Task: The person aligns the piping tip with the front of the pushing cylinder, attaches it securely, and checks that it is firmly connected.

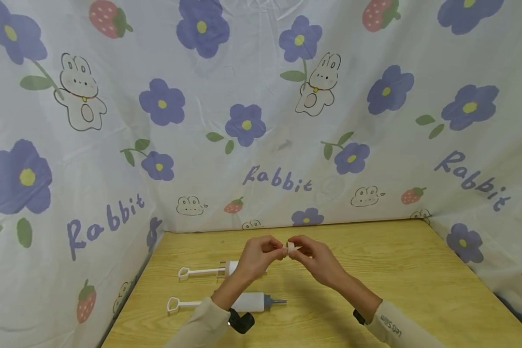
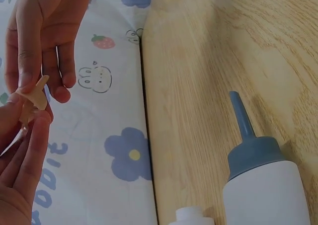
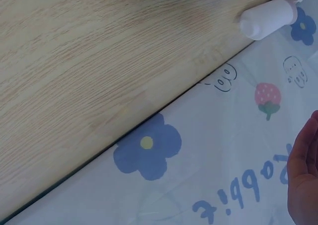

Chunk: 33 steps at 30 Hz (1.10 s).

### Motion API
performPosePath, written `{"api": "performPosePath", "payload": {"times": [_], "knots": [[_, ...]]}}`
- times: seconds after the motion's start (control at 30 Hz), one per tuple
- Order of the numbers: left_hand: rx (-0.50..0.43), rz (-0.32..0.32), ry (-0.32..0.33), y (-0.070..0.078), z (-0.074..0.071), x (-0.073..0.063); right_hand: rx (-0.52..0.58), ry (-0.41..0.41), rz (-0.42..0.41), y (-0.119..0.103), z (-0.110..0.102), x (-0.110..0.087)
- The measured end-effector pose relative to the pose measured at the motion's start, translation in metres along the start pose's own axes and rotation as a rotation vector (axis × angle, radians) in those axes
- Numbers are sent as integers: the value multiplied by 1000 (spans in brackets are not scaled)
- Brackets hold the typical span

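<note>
Above the table, the left hand and right hand meet at their fingertips around a small cream-coloured piece. In the left wrist view this piece has a flared edge with a thin tip sticking out. The left thumb and fingers pinch it from below, while the right fingers pinch its upper side. Fingers cover much of it, and I cannot tell its kind. Only part of the right hand enters the right wrist view, at the right edge.
On the table lies a white syringe-like tube with a blue-grey nozzle cap and a looped plunger handle. Farther back is a second white tube with a similar plunger. A patterned cloth hangs behind the table and along its sides.
</note>
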<state>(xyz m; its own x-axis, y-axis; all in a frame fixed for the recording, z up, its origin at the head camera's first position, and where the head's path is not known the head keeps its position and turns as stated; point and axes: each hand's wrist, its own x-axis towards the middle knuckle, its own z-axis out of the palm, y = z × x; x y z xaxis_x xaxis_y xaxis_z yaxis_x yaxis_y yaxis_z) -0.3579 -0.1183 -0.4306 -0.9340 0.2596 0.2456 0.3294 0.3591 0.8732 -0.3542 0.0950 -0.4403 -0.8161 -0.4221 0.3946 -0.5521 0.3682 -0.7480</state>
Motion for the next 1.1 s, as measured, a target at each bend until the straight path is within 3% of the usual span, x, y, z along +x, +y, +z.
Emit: {"api": "performPosePath", "payload": {"times": [0.1, 0.3, 0.6, 0.9, 1.1], "knots": [[25, 4, -10, -3, 0, -2, -3, -7, 0, 1, 2, -2], [52, 79, -42, -5, -3, -7, -17, -19, -2, 0, 5, -2], [67, 73, -179, -4, 0, -5, -38, -14, -14, 1, 0, -5], [24, 52, -58, -3, -2, -2, -36, -22, -2, -3, 2, -3], [46, 35, -66, -1, -7, 3, -40, 3, -18, -2, -1, 0]]}}
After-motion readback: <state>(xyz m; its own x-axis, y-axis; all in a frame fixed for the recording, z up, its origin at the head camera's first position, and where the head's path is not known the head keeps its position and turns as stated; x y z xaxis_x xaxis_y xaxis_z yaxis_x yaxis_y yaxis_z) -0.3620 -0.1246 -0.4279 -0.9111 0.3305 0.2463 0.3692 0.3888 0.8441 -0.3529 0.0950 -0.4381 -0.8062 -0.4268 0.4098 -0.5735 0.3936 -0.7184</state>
